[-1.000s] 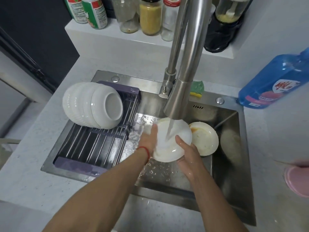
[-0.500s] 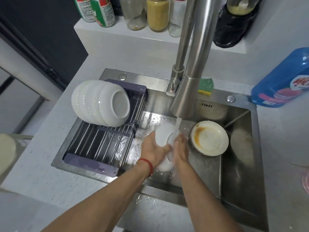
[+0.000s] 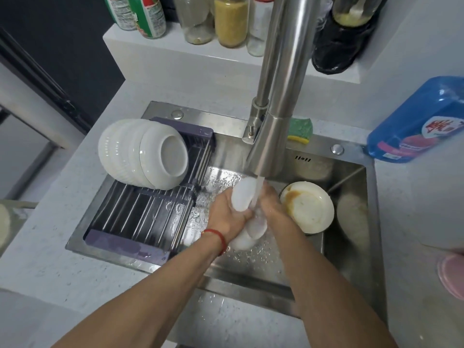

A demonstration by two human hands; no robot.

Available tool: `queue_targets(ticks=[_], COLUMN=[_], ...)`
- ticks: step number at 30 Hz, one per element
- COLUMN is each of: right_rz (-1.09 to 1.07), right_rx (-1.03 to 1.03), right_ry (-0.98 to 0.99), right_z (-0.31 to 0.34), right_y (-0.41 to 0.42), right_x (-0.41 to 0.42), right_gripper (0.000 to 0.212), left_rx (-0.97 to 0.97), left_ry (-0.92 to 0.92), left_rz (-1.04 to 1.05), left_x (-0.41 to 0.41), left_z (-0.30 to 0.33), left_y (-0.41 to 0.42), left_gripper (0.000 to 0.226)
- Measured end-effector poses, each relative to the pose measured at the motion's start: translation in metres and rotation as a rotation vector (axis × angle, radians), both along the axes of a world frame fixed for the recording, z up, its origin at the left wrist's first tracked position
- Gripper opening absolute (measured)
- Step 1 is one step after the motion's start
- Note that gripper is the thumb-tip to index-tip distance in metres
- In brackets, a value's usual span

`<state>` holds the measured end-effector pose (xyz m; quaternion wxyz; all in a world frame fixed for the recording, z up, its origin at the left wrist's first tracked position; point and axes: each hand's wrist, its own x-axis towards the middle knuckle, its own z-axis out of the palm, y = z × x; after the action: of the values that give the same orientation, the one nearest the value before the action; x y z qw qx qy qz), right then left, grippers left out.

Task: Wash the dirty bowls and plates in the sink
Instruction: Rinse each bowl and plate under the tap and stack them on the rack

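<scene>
Fingers (image 3: 241,216) of both hands grasp one white plate (image 3: 242,197); one dirty plate (image 3: 310,208) waits.

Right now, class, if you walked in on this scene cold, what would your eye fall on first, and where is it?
First, the two hands, left hand and right hand, holding a white dish on edge under the running faucet at the middle of the sink. Next, the stained plate lying just right of them, and the stack of clean white bowls tipped on the drying rack at left.
</scene>
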<state>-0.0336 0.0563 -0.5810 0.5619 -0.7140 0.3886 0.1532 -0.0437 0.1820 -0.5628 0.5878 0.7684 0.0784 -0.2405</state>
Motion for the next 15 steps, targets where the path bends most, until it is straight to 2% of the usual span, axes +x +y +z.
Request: queue_targets(ticks=[2, 5, 7, 8, 9, 11, 13, 15], right_rz=[-0.143, -0.322, -0.492, -0.547, -0.551, -0.352, -0.048, 0.275], right_rx=[0.221, 0.585, 0.721, 0.7, 0.597, 0.198, -0.229, -0.446], right_ry=[0.087, 0.008, -0.063, -0.116, -0.167, -0.221, -0.283, -0.3], right_z=[-0.002, 0.006, 0.009, 0.014, 0.017, 0.022, 0.027, 0.027], right_y=[-0.016, -0.02, -0.022, -0.018, -0.012, 0.005, 0.02, 0.028], right_x=[-0.018, -0.05, -0.06, -0.059, -0.058, -0.058, -0.059, -0.061], right_gripper=[0.063, 0.043, 0.031, 0.023, 0.017, 0.014, 0.015, 0.013], left_rx=[-0.091, -0.212, -0.145, -0.01, 0.102, 0.094, -0.175, -0.442], left_ry=[0.151, 0.34, 0.337, 0.296, 0.264, 0.3, 0.484, 0.584], left_rz=[0.143, 0.292, 0.268, 0.194, 0.104, -0.006, 0.023, 0.109], left_x=[0.008, 0.025, 0.031, 0.03, 0.026, 0.011, -0.006, -0.016], left_z=[-0.001, -0.008, -0.016, -0.018, -0.02, -0.037, -0.04, -0.018], left_y=[0.006, 0.018, 0.018, 0.013, 0.007, -0.011, -0.022, -0.016], left_gripper=[0.047, 0.046, 0.056, 0.063, 0.075, 0.1, 0.12, 0.104])
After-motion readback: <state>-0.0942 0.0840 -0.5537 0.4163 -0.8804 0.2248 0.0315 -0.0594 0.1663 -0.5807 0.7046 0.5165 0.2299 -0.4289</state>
